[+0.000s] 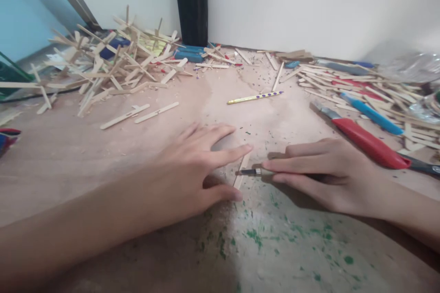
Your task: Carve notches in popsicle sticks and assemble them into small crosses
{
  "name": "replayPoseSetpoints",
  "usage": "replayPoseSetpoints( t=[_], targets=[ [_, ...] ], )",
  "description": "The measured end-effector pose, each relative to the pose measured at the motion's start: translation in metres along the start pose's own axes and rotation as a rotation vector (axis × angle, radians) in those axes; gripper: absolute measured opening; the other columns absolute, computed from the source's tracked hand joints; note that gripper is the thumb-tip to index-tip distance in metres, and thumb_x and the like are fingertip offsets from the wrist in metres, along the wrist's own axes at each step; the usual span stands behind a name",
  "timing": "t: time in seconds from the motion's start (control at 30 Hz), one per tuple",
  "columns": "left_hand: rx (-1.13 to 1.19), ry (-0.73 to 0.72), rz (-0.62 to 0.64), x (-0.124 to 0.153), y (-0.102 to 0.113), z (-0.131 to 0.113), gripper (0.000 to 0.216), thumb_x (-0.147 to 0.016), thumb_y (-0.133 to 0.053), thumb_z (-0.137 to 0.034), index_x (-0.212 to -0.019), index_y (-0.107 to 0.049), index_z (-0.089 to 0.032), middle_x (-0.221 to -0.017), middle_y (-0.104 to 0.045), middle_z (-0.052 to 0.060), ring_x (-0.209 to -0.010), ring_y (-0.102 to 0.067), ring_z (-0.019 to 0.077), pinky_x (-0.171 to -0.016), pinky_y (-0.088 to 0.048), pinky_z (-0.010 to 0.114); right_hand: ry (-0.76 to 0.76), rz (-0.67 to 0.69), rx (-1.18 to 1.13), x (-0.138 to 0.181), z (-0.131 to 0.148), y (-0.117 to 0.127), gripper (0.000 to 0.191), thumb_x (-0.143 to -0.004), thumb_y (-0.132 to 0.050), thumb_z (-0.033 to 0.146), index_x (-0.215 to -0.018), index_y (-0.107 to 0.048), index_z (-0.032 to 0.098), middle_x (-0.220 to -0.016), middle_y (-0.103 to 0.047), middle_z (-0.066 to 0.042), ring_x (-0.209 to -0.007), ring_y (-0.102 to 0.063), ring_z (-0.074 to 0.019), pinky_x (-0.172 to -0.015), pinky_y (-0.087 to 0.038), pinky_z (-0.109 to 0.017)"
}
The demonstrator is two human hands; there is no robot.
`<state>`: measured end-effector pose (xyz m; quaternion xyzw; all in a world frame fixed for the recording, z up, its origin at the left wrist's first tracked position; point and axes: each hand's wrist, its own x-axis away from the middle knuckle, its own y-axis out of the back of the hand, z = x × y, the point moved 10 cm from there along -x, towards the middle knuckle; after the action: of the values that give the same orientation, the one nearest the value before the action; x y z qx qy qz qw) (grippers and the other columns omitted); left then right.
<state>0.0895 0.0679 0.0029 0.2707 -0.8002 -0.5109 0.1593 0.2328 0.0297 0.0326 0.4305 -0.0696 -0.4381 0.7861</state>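
A wooden popsicle stick (244, 163) lies on the tabletop under my left hand (192, 165). My left index fingertip presses its far end and the thumb its near end, while the other fingers spread flat on the table. My right hand (319, 169) pinches a slim craft knife (253, 172) by its handle, mostly hidden in the fingers. Its dark narrow tip rests across the stick, between my left thumb and index finger. Beyond my hands lie a yellow pencil with purple dots (256, 97) and two notched popsicle sticks, the nearer one (156, 112) beside the other.
A tangled heap of joined popsicle sticks (113, 62) stands at the back left. Loose sticks (343, 84) are piled at the right, with a red-handled knife (371, 143) and a blue tool (373, 113). A black post (191, 4) rises before the white wall. Green paint flecks mark the table.
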Motion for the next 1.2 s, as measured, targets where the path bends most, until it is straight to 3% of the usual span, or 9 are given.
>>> replayPoseSetpoints(
  t=[0.07, 0.13, 0.2, 0.27, 0.5, 0.63, 0.8, 1.0, 1.2],
  targets=[
    [0.036, -0.011, -0.071, -0.002, 0.011, 0.0, 0.065, -0.092, -0.079, -0.055, -0.15, -0.06, -0.035, -0.152, -0.058, 0.009, -0.138, -0.054, 0.037, -0.114, -0.042, 0.056, -0.06, -0.115, 0.003, 0.0, -0.004, 0.012, 0.021, -0.1, -0.07, 0.018, -0.118, -0.081, 0.02, -0.072, -0.071, 0.002, -0.058, -0.062, -0.0053, -0.052, -0.044, -0.016],
    [0.086, -0.032, -0.099, -0.003, 0.018, -0.002, 0.039, -0.094, -0.079, -0.046, -0.129, -0.073, -0.03, -0.122, -0.071, 0.003, -0.113, -0.065, 0.0264, -0.099, -0.047, 0.041, -0.126, -0.215, 0.032, 0.003, -0.01, 0.022, 0.017, -0.098, -0.072, 0.021, -0.111, -0.083, 0.018, -0.069, -0.072, 0.002, -0.054, -0.061, -0.0048, -0.049, -0.043, -0.016],
    [0.135, -0.054, -0.081, -0.003, 0.018, -0.005, 0.016, -0.099, -0.073, -0.04, -0.1, -0.079, -0.025, -0.097, -0.071, -0.002, -0.092, -0.065, 0.0183, -0.085, -0.044, 0.033, -0.178, -0.262, 0.062, 0.006, -0.015, 0.027, 0.017, -0.098, -0.072, 0.024, -0.108, -0.084, 0.017, -0.074, -0.077, 0.0, -0.058, -0.065, -0.0067, -0.051, -0.047, -0.017],
    [0.15, -0.08, -0.053, -0.002, 0.015, -0.009, 0.025, -0.103, -0.068, -0.039, -0.086, -0.075, -0.023, -0.088, -0.069, -0.003, -0.085, -0.062, 0.0161, -0.08, -0.04, 0.032, -0.202, -0.277, 0.091, 0.008, -0.019, 0.028, 0.018, -0.098, -0.072, 0.026, -0.108, -0.084, 0.017, -0.085, -0.083, -0.003, -0.068, -0.074, -0.0107, -0.057, -0.054, -0.018],
    [0.038, -0.066, -0.018, 0.001, 0.005, -0.024, 0.036, -0.098, -0.07, -0.055, -0.093, -0.07, -0.02, -0.091, -0.065, 0.002, -0.087, -0.057, 0.023, -0.082, -0.036, 0.039, -0.21, -0.307, 0.123, 0.01, -0.017, 0.03, 0.017, -0.098, -0.072, 0.025, -0.108, -0.084, 0.019, -0.099, -0.085, -0.005, -0.078, -0.081, -0.0176, -0.062, -0.062, -0.023],
    [-0.032, -0.101, 0.004, 0.001, 0.003, -0.034, 0.017, -0.102, -0.06, -0.032, -0.09, -0.063, -0.02, -0.092, -0.064, 0.004, -0.085, -0.055, 0.0244, -0.08, -0.038, 0.042, -0.225, -0.317, 0.121, 0.008, -0.019, 0.031, 0.017, -0.097, -0.072, 0.024, -0.109, -0.084, 0.02, -0.1, -0.085, -0.005, -0.08, -0.081, -0.019, -0.065, -0.064, -0.024],
    [-0.214, -0.14, 0.034, 0.002, 0.006, -0.035, 0.028, -0.103, -0.045, -0.013, -0.083, -0.064, -0.019, -0.085, -0.063, 0.005, -0.077, -0.055, 0.0242, -0.077, -0.042, 0.043, -0.238, -0.328, 0.09, 0.008, -0.019, 0.032, 0.018, -0.096, -0.073, 0.024, -0.108, -0.084, 0.017, -0.099, -0.085, -0.007, -0.079, -0.081, -0.0174, -0.064, -0.063, -0.021],
    [-0.159, -0.054, -0.076, 0.0, 0.019, -0.019, 0.03, -0.106, -0.046, -0.023, -0.085, -0.068, -0.019, -0.085, -0.064, 0.005, -0.079, -0.057, 0.0247, -0.076, -0.042, 0.043, -0.205, -0.271, 0.039, 0.005, -0.016, 0.027, 0.02, -0.097, -0.071, 0.025, -0.105, -0.085, 0.013, -0.074, -0.08, -0.003, -0.055, -0.068, -0.0087, -0.048, -0.05, -0.017],
    [-0.001, -0.036, -0.055, -0.003, 0.013, -0.016, 0.029, -0.108, -0.048, -0.024, -0.093, -0.072, -0.019, -0.095, -0.066, 0.004, -0.09, -0.059, 0.0239, -0.084, -0.043, 0.042, -0.132, -0.143, 0.038, -0.002, -0.009, 0.015, 0.019, -0.1, -0.069, 0.023, -0.112, -0.083, 0.018, -0.074, -0.076, -0.003, -0.057, -0.066, -0.0093, -0.049, -0.048, -0.019]
  ],
)
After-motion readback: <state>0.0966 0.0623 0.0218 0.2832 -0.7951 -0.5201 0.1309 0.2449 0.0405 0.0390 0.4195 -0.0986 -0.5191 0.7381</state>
